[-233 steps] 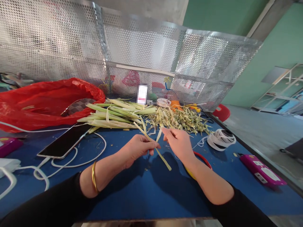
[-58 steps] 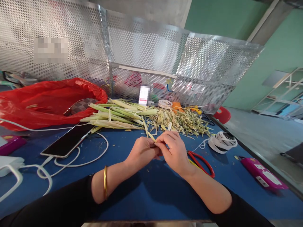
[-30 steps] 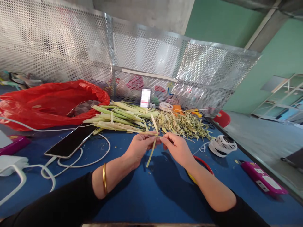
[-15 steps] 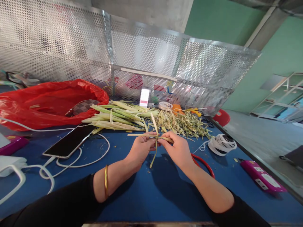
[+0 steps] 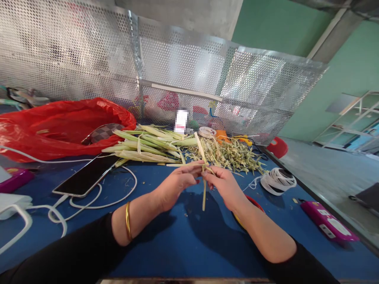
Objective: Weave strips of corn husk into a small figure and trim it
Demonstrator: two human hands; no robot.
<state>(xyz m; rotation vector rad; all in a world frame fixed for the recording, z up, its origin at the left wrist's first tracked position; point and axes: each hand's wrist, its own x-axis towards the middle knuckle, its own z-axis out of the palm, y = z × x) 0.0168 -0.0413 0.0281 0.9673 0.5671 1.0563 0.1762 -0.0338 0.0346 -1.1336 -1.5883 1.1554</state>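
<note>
Pale green corn husk strips [image 5: 204, 195] cross each other in front of me, one end pointing up and one hanging down. My right hand [image 5: 222, 183] pinches them near the crossing. On the other side, my left hand [image 5: 180, 181] has its fingers stretched out along the sideways strip, touching or just beside it, with the thumb held apart. Parts of the crossing are hidden behind fingers. Behind the hands lie a pile of long corn husks [image 5: 148, 148] and a heap of small dried plant scraps [image 5: 233, 156]. A red ring-shaped thing [image 5: 255, 203] lies partly under my right forearm.
At the left are a red plastic bag [image 5: 59, 122], a black-screened tablet [image 5: 85, 177] and a white cable [image 5: 134, 185]. To the right stand a roll of white cord [image 5: 278, 181] and a purple box [image 5: 328, 221]. A perforated metal screen [image 5: 183, 63] closes off the table's back.
The crossed strips and both hands have shifted slightly right. My left hand has loosened from a pinch to stretched fingers, while my right hand keeps its pinch. The hanging strip is straighter now.
</note>
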